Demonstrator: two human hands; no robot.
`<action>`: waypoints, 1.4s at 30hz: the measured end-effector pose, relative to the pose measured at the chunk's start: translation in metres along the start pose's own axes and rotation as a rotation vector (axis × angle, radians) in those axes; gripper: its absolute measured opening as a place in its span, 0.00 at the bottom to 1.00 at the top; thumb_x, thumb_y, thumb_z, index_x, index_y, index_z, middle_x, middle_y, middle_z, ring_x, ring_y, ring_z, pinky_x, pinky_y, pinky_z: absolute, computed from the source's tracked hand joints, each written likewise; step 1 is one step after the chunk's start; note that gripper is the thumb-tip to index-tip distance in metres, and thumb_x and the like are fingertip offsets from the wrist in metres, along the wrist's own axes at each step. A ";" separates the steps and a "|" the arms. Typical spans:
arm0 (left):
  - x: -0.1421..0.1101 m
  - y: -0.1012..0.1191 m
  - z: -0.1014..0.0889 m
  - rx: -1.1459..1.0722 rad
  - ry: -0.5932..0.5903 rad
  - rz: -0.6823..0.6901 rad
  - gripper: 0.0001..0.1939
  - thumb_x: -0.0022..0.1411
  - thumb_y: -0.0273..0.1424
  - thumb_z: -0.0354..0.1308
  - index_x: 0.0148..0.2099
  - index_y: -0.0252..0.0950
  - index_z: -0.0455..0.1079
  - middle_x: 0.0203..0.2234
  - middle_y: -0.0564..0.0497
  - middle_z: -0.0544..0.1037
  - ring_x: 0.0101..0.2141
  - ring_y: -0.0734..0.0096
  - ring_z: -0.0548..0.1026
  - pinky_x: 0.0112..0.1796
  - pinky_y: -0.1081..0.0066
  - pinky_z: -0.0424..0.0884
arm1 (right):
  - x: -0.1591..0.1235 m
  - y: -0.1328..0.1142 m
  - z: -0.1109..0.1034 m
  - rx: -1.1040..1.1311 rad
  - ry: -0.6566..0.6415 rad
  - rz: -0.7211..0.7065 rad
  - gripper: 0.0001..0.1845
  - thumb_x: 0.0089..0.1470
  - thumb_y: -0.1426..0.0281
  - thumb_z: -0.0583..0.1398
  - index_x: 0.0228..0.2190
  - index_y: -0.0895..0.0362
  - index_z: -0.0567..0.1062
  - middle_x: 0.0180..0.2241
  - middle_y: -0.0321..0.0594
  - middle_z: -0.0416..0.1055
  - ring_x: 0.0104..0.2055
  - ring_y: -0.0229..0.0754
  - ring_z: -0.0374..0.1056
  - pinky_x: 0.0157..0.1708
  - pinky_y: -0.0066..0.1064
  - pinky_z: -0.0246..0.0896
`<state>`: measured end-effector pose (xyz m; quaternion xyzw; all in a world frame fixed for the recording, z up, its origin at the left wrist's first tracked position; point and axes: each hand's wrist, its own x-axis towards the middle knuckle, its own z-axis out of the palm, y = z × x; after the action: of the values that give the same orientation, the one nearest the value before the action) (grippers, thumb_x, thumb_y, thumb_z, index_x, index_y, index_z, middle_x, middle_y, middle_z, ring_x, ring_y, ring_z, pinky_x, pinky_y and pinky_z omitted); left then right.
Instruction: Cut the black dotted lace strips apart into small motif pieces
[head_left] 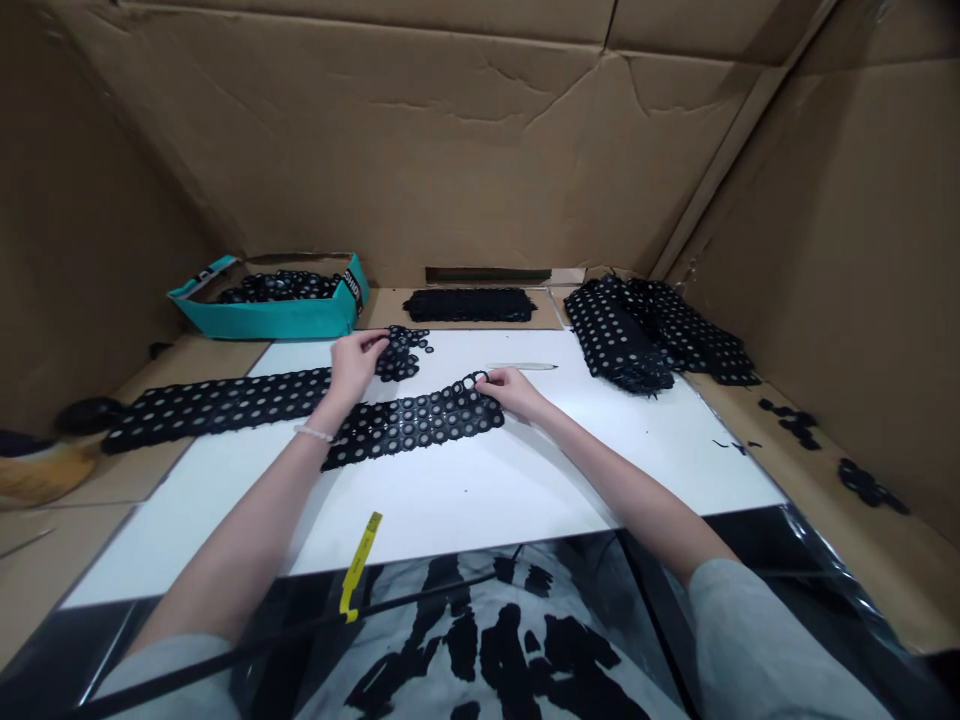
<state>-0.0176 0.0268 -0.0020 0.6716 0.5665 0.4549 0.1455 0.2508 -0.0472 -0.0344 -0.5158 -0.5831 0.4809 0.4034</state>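
A strip of black material with rows of pale round holes (pixel 420 420) lies across the white board, slanting up to the right. At its upper right corner my right hand (pixel 517 392) pinches a black ring (pixel 481 379), which touches or overlaps the strip's edge. My left hand (pixel 354 368) is at a small pile of loose black rings (pixel 401 358), thumb and fingertips closed at the pile's left side. What they hold, if anything, is too small to make out. Under and left of that wrist runs a second, longer dotted black strip (pixel 225 408).
A teal box (pixel 277 322) holding black ring pieces stands back left. Behind the board lies a folded black bundle (pixel 470 304); dotted black strips (pixel 619 335) are heaped back right. A white pen (pixel 523 366) lies on the board (pixel 585 460). Cardboard walls (pixel 390 150) enclose the space.
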 end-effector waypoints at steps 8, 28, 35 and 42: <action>0.005 -0.013 -0.002 0.284 -0.052 0.220 0.15 0.58 0.38 0.59 0.44 0.37 0.79 0.43 0.41 0.77 0.47 0.52 0.69 0.52 0.55 0.61 | -0.001 -0.010 0.003 -0.139 -0.026 -0.034 0.18 0.44 0.56 0.62 0.25 0.60 0.75 0.22 0.33 0.67 0.28 0.37 0.59 0.30 0.28 0.50; -0.007 0.015 0.004 -0.021 -0.100 -0.027 0.15 0.58 0.41 0.57 0.35 0.36 0.79 0.35 0.44 0.82 0.38 0.56 0.76 0.42 0.61 0.69 | 0.000 -0.003 -0.005 -0.322 -0.073 -0.156 0.15 0.50 0.60 0.60 0.24 0.60 0.76 0.21 0.34 0.68 0.27 0.37 0.61 0.30 0.29 0.50; 0.003 -0.015 -0.002 0.292 -0.051 0.162 0.15 0.62 0.34 0.55 0.45 0.36 0.79 0.42 0.39 0.74 0.50 0.46 0.65 0.52 0.50 0.60 | -0.004 -0.012 -0.013 -0.416 -0.082 -0.191 0.10 0.53 0.70 0.59 0.34 0.58 0.80 0.35 0.41 0.78 0.37 0.41 0.70 0.40 0.31 0.58; -0.024 0.030 0.014 0.166 -0.513 0.286 0.19 0.57 0.45 0.59 0.43 0.38 0.79 0.27 0.50 0.76 0.31 0.66 0.71 0.37 0.67 0.66 | -0.006 -0.012 0.002 -0.383 -0.036 -0.172 0.13 0.51 0.62 0.63 0.35 0.57 0.81 0.38 0.42 0.79 0.40 0.43 0.71 0.42 0.31 0.60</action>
<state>0.0139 0.0006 0.0012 0.8471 0.4461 0.2386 0.1629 0.2472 -0.0539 -0.0227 -0.5225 -0.7130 0.3343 0.3270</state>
